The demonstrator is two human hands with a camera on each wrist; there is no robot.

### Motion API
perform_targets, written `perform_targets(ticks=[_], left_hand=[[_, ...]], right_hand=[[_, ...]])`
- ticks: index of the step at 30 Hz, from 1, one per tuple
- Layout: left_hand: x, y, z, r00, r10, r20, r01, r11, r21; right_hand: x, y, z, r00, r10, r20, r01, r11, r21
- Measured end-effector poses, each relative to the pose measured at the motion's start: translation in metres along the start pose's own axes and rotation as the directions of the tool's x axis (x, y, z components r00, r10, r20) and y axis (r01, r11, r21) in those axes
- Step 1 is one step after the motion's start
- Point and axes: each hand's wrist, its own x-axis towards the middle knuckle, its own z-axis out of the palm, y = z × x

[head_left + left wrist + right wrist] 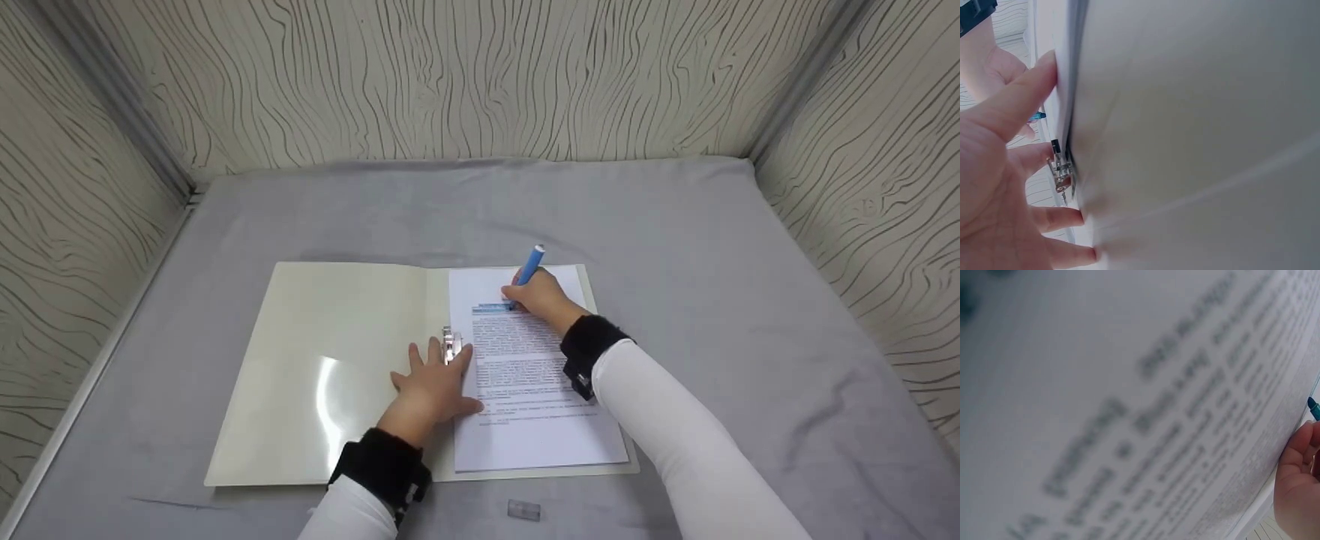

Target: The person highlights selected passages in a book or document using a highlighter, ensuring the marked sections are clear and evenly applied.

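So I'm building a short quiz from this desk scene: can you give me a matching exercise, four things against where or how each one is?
Things:
1. blue highlighter
2. left hand
3. small clear cap
4. printed sheet

States:
A. lying alone on the grey cloth by the near edge of the folder
B. gripped in the right hand, tip on the top lines
C. lying in the right half of the open folder
D. pressed flat beside the metal clip

Pairs: 1-B, 2-D, 3-A, 4-C

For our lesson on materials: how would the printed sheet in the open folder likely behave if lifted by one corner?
The printed sheet looks thin, so it would probably droop and feel light. Unclipped, it might slide on the glossy folder; the left hand pressing by the metal clip likely prevents that.
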Motion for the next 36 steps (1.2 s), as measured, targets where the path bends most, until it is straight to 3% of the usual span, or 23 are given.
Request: perform_targets(ticks=[36], left_hand=[[-0.0002,-0.0003,-0.0011,1.0,0.001,0.013,0.0,1.0,-0.026]], right_hand=[[-0.0014,0.0057,-0.0087,1.0,-0.002,0.008,0.002,1.0,-0.006]])
